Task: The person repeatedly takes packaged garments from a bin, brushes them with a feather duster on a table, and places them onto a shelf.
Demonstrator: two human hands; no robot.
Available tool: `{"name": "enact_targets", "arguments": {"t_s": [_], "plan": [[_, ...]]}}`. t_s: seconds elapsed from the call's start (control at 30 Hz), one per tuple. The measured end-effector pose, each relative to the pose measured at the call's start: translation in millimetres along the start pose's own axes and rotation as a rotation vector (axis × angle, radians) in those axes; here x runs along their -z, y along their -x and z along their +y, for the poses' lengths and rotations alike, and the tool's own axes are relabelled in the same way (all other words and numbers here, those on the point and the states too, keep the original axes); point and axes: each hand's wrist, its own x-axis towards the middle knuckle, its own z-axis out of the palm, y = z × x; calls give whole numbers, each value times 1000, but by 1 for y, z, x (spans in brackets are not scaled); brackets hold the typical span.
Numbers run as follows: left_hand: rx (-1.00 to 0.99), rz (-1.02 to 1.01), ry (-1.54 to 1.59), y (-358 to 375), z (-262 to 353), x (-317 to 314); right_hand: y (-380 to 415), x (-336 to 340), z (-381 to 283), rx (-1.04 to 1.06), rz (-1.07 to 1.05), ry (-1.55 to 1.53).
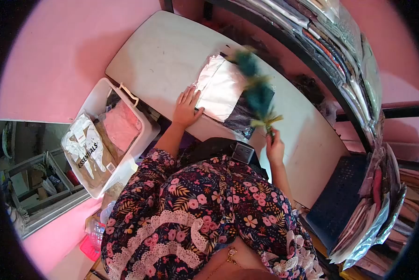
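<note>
A feather duster (258, 95), green with yellowish tufts and smeared by motion, is gripped by its handle in my right hand (275, 145). Its head sweeps over the right side of a stack of folded garments in clear plastic. On top shows a white garment (218, 88), glossy in the light; a dark packaged garment (246, 114) lies to its right, partly covered by the duster. My left hand (188, 106) lies flat, fingers spread, at the left edge of the white garment. Both rest on a pale table (158, 46).
Left of the table stands a white plastic bin (107, 86) with packaged clothes, one printed "ESSENTIALS". Shelves at the back right hold stacked bagged garments (330, 51). More bagged clothes (368, 214) hang or lie at the right, beside a dark blue perforated panel (337, 196).
</note>
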Motion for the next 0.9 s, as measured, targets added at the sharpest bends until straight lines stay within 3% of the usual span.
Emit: {"name": "enact_targets", "arguments": {"t_s": [0.1,0.27,0.37,0.47,0.5,0.57,0.7,0.77,0.8,0.87,0.9], "plan": [[-1,34,12,2,-4,2,33,-6,-2,174,-197,147],[11,55,10,-1,2,-11,12,1,37,-230,92,81],[68,50,39,1,20,-18,2,11,25,-107,274,-69],[52,-107,195,9,42,-3,14,4,20,26,11,-158],[35,-111,192,10,47,3,20,2,15,161,-40,-41],[-22,-147,280,14,46,12,25,-1,21,113,-176,145],[-16,-233,355,16,32,20,6,-9,29,-102,61,2],[110,-133,369,15,25,27,-4,-17,24,-123,125,-123],[104,-135,367,13,20,29,-3,-20,20,-50,34,-152],[145,164,394,9,10,30,-2,-25,14,252,-130,-197],[141,163,394,4,13,34,-4,-24,10,430,-177,-192]]}}
